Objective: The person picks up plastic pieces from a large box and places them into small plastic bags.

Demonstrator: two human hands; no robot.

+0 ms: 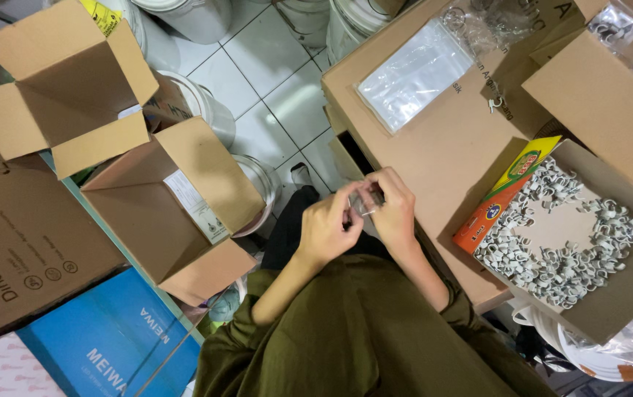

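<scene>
My left hand (326,224) and my right hand (393,209) meet in the middle of the view, both pinching a small clear plastic bag (366,201) between the fingertips. What the bag holds is hidden by my fingers. To the right lies a shallow cardboard tray (625,283) with several small white plastic clips (551,265) scattered in a ring. An orange and yellow flat box (504,192) leans on the tray's near corner. A stack of clear plastic bags (413,73) lies on the big brown carton top (448,147) beyond my hands.
Two open cardboard boxes (173,209) (63,84) stand at the left, above a blue carton (103,345) and a brown printed carton (15,242). White buckets (199,15) stand on the tiled floor (287,95). More cartons (603,95) and bagged parts (614,26) fill the upper right.
</scene>
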